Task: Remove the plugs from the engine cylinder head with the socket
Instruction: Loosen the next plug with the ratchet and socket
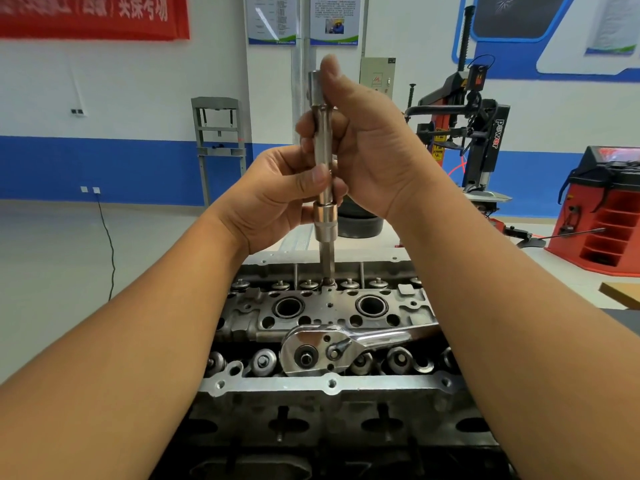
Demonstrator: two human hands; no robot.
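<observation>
Bright, even indoor light; shadows soft. Glare on the ratchet [346, 344] and on the wall posters [303, 19]. Wide-angle bending shows at the edges; banner [93, 15] and far background slightly blurred.

A long silver socket extension [323, 161] stands upright, its tip seated in a plug [328, 282] at the 12 o'clock edge of the grey cylinder head [311, 386]. Two open round bores sit at 10 and 2 o'clock of the head's middle.
</observation>
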